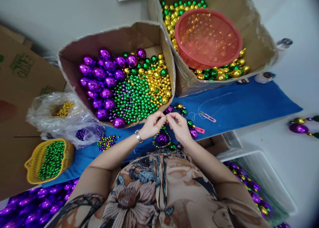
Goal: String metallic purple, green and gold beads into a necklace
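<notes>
A strand of shiny purple, green and gold round beads (161, 139) lies on the blue-covered counter (269, 98) just in front of the person's floral top (129, 198), partly looped and partly under the hands. At its upper part the bare left hand (153, 124), with a silver metal watch (139, 136) at the wrist, and the bare right hand (179, 125) meet; the fingers of both are pinched closed on the strand, the exact piece between them too small to tell. Beside the right hand lie pink-handled metal snips (208, 117), near loose white thread (199, 108). Just beyond the left hand stands an open brown cardboard box (112, 38) holding large purple balls, many small green beads, and gold beads toward its right side. Next to it, a second open cardboard box (251, 38) holds gold and green balls, with a round translucent red plastic basket (238, 38) resting on them. Left of the left forearm are a small heap of mixed beads (107, 143), a clear plastic bag of purple beads (94, 133), another clear plastic bag of gold beads (40, 105), and a yellow plastic basket (69, 155) filled with green beads. Low at right, a white plastic crate (276, 181) contains purple, gold and green strands.
</notes>
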The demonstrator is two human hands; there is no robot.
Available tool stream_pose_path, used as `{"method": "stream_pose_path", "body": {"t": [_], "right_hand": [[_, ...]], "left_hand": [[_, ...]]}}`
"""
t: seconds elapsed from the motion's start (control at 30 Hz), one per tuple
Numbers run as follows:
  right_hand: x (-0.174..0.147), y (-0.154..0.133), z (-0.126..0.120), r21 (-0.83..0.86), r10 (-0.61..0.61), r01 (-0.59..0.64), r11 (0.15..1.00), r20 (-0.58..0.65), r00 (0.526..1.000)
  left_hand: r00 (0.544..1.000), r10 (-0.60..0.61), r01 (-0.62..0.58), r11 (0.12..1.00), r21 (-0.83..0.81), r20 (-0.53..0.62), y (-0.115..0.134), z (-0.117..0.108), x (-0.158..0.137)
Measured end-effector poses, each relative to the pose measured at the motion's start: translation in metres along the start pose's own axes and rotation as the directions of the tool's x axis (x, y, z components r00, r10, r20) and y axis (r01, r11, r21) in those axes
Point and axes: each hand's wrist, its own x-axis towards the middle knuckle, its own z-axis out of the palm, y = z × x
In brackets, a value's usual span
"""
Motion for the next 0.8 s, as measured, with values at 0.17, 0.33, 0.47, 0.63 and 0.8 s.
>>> {"method": "stream_pose_path", "body": {"t": [0.17, 0.33, 0.47, 0.63, 0.8], "right_hand": [[0.003, -0.007, 0.001, 0.152, 0.014, -0.004, 0.988, -0.065, 0.998], [0.004, -0.009, 0.000, 0.275, 0.044, -0.040, 0.961, -0.010, 0.999], [0.005, -0.005, 0.000, 0.232, 0.035, -0.044, 0.972, 0.043, 0.998], [0.006, 0.001, -0.005, 0.160, 0.040, -0.047, 0.986, 0.048, 0.998], [0.006, 0.002, -0.008, 0.038, -0.006, 0.004, 0.999, 0.046, 0.999]], "left_hand": [[0.984, -0.170, 0.142, 0.927, -0.348, -0.052, 0.001, 0.000, 0.001], [0.914, -0.407, 0.289, 0.635, -0.716, 0.008, -0.002, -0.002, 0.006], [0.879, -0.473, 0.343, 0.547, -0.763, 0.056, -0.005, -0.001, 0.008], [0.889, -0.445, 0.378, 0.589, -0.714, 0.104, -0.006, -0.004, 0.004], [0.940, -0.340, 0.254, 0.757, -0.602, -0.031, -0.007, -0.006, 0.000]]}}
